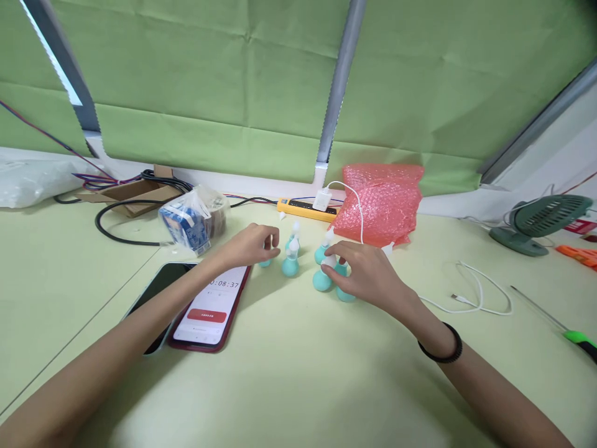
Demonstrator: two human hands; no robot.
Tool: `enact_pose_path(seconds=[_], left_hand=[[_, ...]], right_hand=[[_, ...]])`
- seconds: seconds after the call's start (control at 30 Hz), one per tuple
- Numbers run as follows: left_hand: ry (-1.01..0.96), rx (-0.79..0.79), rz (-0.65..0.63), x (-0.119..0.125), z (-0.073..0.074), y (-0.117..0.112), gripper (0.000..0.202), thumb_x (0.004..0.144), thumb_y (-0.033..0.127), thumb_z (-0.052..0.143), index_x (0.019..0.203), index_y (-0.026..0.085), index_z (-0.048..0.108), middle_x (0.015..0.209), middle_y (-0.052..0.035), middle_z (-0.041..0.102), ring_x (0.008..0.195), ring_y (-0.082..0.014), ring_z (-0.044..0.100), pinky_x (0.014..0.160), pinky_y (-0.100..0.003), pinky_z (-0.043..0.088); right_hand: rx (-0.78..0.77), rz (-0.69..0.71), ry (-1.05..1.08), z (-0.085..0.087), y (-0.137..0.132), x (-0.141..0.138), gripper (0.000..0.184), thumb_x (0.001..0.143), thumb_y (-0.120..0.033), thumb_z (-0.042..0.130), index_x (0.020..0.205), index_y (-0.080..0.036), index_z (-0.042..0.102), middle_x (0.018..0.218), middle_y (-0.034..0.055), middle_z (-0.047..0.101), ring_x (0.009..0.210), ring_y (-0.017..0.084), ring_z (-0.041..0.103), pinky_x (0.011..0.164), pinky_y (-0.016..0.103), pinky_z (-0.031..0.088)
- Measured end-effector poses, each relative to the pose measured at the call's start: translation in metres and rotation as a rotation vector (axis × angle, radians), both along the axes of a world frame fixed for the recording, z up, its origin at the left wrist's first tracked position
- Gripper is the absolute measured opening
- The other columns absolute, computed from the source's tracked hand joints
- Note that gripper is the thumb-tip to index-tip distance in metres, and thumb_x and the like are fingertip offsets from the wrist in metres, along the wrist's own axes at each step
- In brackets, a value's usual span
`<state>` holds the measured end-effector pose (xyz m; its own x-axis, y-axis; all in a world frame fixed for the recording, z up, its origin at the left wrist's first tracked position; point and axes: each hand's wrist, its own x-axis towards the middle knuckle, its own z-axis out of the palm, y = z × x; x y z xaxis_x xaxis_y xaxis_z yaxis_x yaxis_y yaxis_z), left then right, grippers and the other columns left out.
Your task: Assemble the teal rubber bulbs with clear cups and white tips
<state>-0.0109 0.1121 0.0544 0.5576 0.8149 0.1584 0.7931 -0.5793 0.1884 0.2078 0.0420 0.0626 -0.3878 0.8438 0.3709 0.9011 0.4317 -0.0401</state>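
Observation:
Several small teal bulb-shaped bottles with whitish pointed tops stand on the pale table. My left hand (255,244) is curled around the upper part of the leftmost bottle (265,263), whose top its fingers hide. Just right of it are two more, a front bottle (290,266) and one partly behind it. My right hand (366,270) pinches the whitish top of a bottle (321,281) between thumb and fingers. Close around that hand stand a rear bottle (320,254) and a right-hand bottle (346,294), partly covered by the fingers.
Two phones lie at left, one a lit phone (209,311) showing a timer. Behind are a bagged blue package (186,224), a cardboard box (133,196), a yellow power strip (303,210) and pink bubble wrap (380,202). At right: white cable (480,298), screwdriver (576,338), green fan (541,218).

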Motion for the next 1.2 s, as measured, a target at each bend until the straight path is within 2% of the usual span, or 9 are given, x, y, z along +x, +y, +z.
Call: enact_pose_path(seconds=[0.1, 0.17, 0.27, 0.4, 0.7, 0.83, 0.93, 1.07, 1.2], left_hand=[[0.045, 0.065, 0.157, -0.005, -0.008, 0.005, 0.031, 0.081, 0.038, 0.039, 0.102, 0.02, 0.053, 0.078, -0.0085, 0.059, 0.08, -0.0257, 0.053, 0.063, -0.031, 0.038], [0.091, 0.057, 0.201, -0.007, -0.017, 0.009, 0.034, 0.083, 0.04, 0.038, 0.108, 0.022, 0.051, 0.083, -0.0104, 0.058, 0.089, -0.03, 0.051, 0.068, -0.038, 0.038], [0.154, -0.021, 0.186, -0.009, -0.028, 0.013, 0.03, 0.084, 0.036, 0.042, 0.107, 0.018, 0.051, 0.093, -0.0081, 0.057, 0.089, -0.0236, 0.053, 0.072, -0.041, 0.043], [0.18, -0.091, 0.16, -0.009, -0.031, 0.016, 0.027, 0.084, 0.027, 0.047, 0.107, 0.013, 0.048, 0.106, -0.0078, 0.052, 0.089, -0.018, 0.054, 0.075, -0.038, 0.047], [0.076, -0.105, 0.158, -0.007, -0.029, 0.02, 0.025, 0.084, 0.027, 0.046, 0.105, 0.014, 0.05, 0.106, -0.0072, 0.052, 0.089, -0.0181, 0.054, 0.075, -0.037, 0.047], [-0.04, -0.05, 0.143, -0.007, -0.029, 0.022, 0.026, 0.083, 0.029, 0.046, 0.104, 0.014, 0.048, 0.091, -0.0053, 0.056, 0.077, -0.0161, 0.056, 0.069, -0.034, 0.046], [-0.136, -0.001, 0.142, -0.007, -0.03, 0.021, 0.041, 0.076, 0.027, 0.05, 0.113, 0.017, 0.035, 0.081, -0.0033, 0.056, 0.066, -0.0168, 0.055, 0.061, -0.029, 0.044], [-0.209, 0.017, 0.124, -0.006, -0.029, 0.018, 0.065, 0.068, 0.019, 0.051, 0.123, 0.017, 0.016, 0.075, -0.0016, 0.055, 0.06, -0.0171, 0.054, 0.056, -0.026, 0.041], [-0.239, 0.019, 0.101, -0.004, -0.028, 0.015, 0.071, 0.064, 0.017, 0.051, 0.125, 0.018, 0.014, 0.072, -0.0001, 0.053, 0.057, -0.0161, 0.052, 0.055, -0.024, 0.039]], right_hand=[[-0.002, 0.003, -0.002, 0.001, -0.001, 0.0, 0.018, 0.077, -0.031, 0.049, 0.085, -0.018, 0.059, 0.081, 0.003, 0.064, 0.066, 0.015, 0.058, 0.053, 0.024, 0.036], [-0.002, 0.004, -0.003, 0.001, -0.001, -0.001, 0.018, 0.077, -0.031, 0.049, 0.084, -0.018, 0.059, 0.081, 0.0031, 0.064, 0.066, 0.016, 0.058, 0.053, 0.024, 0.036], [-0.002, 0.003, -0.003, 0.002, -0.001, -0.001, 0.018, 0.077, -0.031, 0.049, 0.084, -0.018, 0.059, 0.081, 0.0031, 0.064, 0.066, 0.016, 0.058, 0.052, 0.024, 0.036], [-0.004, 0.002, -0.004, 0.001, -0.001, 0.0, 0.018, 0.077, -0.031, 0.049, 0.085, -0.018, 0.059, 0.081, 0.0026, 0.064, 0.066, 0.016, 0.058, 0.052, 0.024, 0.036], [-0.007, -0.001, -0.004, 0.001, -0.001, 0.0, 0.019, 0.077, -0.032, 0.048, 0.086, -0.018, 0.059, 0.081, 0.003, 0.064, 0.066, 0.016, 0.058, 0.051, 0.023, 0.035], [-0.006, -0.003, -0.003, 0.001, -0.002, 0.0, 0.02, 0.078, -0.032, 0.048, 0.086, -0.018, 0.059, 0.081, 0.0032, 0.064, 0.067, 0.016, 0.058, 0.052, 0.024, 0.035], [-0.007, 0.0, -0.003, 0.001, -0.002, 0.0, 0.02, 0.078, -0.032, 0.048, 0.086, -0.018, 0.059, 0.081, 0.0032, 0.064, 0.066, 0.016, 0.058, 0.052, 0.024, 0.036], [-0.008, 0.005, -0.001, 0.0, -0.001, 0.001, 0.02, 0.078, -0.032, 0.048, 0.086, -0.018, 0.059, 0.08, 0.0037, 0.064, 0.067, 0.016, 0.058, 0.053, 0.024, 0.036], [-0.008, 0.014, 0.006, 0.0, 0.0, 0.0, 0.019, 0.077, -0.031, 0.049, 0.086, -0.018, 0.059, 0.08, 0.0031, 0.064, 0.066, 0.016, 0.058, 0.054, 0.024, 0.037]])
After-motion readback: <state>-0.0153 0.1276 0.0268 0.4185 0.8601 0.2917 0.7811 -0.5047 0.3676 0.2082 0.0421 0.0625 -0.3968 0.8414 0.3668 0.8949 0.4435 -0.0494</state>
